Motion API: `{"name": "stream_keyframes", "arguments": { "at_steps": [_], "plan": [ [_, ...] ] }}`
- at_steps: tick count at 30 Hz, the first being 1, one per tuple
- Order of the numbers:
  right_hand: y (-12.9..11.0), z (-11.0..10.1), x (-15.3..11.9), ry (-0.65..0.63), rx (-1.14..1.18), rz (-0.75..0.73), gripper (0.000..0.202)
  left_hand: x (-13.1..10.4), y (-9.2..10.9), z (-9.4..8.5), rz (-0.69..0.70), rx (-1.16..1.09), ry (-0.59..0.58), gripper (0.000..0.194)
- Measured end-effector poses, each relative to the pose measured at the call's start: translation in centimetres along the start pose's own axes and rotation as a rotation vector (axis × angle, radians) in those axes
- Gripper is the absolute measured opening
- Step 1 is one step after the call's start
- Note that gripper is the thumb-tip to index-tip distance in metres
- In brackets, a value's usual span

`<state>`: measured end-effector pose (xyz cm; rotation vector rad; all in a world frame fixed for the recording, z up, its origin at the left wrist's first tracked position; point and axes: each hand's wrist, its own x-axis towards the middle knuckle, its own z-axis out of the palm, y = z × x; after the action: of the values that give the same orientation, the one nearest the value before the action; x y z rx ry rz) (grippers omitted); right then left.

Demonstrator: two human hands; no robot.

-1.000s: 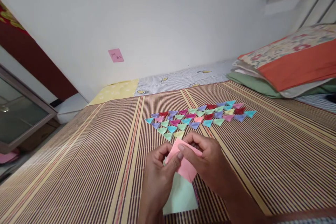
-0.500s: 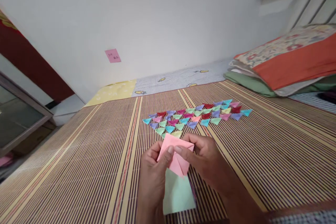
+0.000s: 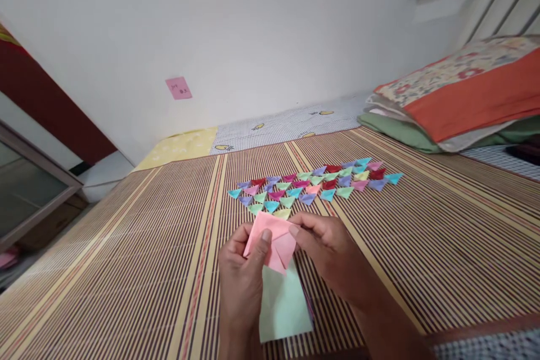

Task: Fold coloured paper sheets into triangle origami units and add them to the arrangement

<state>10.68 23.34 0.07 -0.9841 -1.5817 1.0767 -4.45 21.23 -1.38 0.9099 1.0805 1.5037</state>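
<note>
A pink folded sheet of paper (image 3: 276, 239) is held up between both hands, its flaps creased toward the middle. My left hand (image 3: 244, 256) grips its left side, thumb flat on the front. At the right corner, my right hand (image 3: 323, 242) pinches the paper between thumb and fingers. Just below lies a stack of paper with a pale green sheet (image 3: 284, 306) on top, partly covered by the left hand. Beyond the hands, several small folded paper triangles (image 3: 310, 185) in many colours rest in rows.
Under everything is a striped bamboo mat (image 3: 169, 247). Folded bedding with an orange and floral cover (image 3: 472, 84) is piled at the right. A white wall (image 3: 253, 28) bearing a pink note (image 3: 178, 88) rises behind. A glass-fronted cabinet (image 3: 29, 185) stands at the left.
The pink paper has shifted slightly left and tilted. My right thumb has slid from the paper's middle to its right corner; my left thumb stays on the front.
</note>
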Motion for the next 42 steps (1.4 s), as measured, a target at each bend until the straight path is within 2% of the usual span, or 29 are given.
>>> {"name": "stream_keyframes", "arguments": {
  "at_steps": [8,11,13,15,18,21,26,31,36,39,42],
  "plan": [
    [0.8,-0.9,0.0,-0.005,-0.005,0.011,0.026,0.1,-0.2,0.0,-0.012,-0.017,-0.031,0.024],
    [0.8,-1.5,0.1,0.04,-0.042,-0.01,0.03,-0.1,-0.2,-0.1,-0.01,0.038,-0.051,0.025],
    [0.6,-1.7,0.1,0.053,-0.046,-0.02,0.024,-0.2,0.0,-0.1,-0.011,0.113,-0.075,0.028],
    [0.3,-1.5,0.1,0.022,-0.02,-0.022,0.014,-0.3,0.2,0.2,-0.009,0.189,-0.111,0.03],
    [0.0,-0.7,0.1,-0.016,0.026,-0.036,0.017,-0.4,0.4,0.7,0.015,0.246,-0.151,0.031],
    [0.0,0.2,0.1,0.079,-0.028,-0.075,0.03,-0.4,0.2,1.2,0.01,0.227,-0.112,0.033],
    [0.3,0.5,0.2,0.215,-0.135,-0.122,0.03,-0.2,-0.2,1.1,-0.04,0.157,-0.052,0.033],
    [0.5,0.1,0.3,0.239,-0.121,-0.12,0.031,-0.1,-0.3,0.8,-0.007,0.172,-0.034,0.034],
    [0.5,-0.2,0.4,0.234,-0.092,-0.126,0.031,-0.3,-0.3,0.7,0.068,0.223,-0.028,0.045],
    [0.5,-0.4,0.4,0.217,-0.084,-0.125,0.031,-0.4,-0.1,0.5,0.043,0.215,-0.079,0.046],
    [0.3,-0.4,0.3,0.191,-0.072,-0.126,0.03,-0.4,0.3,0.3,-0.049,0.189,-0.204,0.034]
  ]
}}
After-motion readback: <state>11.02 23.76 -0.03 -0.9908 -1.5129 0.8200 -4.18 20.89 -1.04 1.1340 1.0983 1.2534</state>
